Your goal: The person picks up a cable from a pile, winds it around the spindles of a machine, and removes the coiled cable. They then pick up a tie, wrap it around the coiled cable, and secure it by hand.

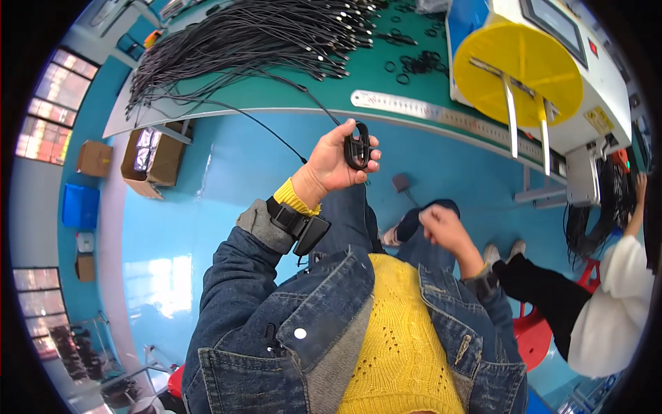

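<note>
A small coil of black cable (pixel 356 146) lies across the fingers of my left hand (pixel 331 162), palm turned up and fingers curled round it just off the table's front edge. Black leads run from beside this hand up to the table. My right hand (pixel 447 229) hovers over my lap, its fingers folded in, with nothing seen sticking out of them. On the green table (pixel 276 100), a big heap of black cables (pixel 255 48) spreads out with its metal-tipped ends to the right. Several loose black rings (pixel 420 63) lie right of the heap.
A steel ruler (pixel 427 110) lies along the table's front edge. To the right stands a white machine with a yellow disc (pixel 517 72) and two prongs jutting toward me. A foot pedal (pixel 401 183) and an open carton (pixel 165 159) are on the floor. Another person's sleeve (pixel 617 297) is at right.
</note>
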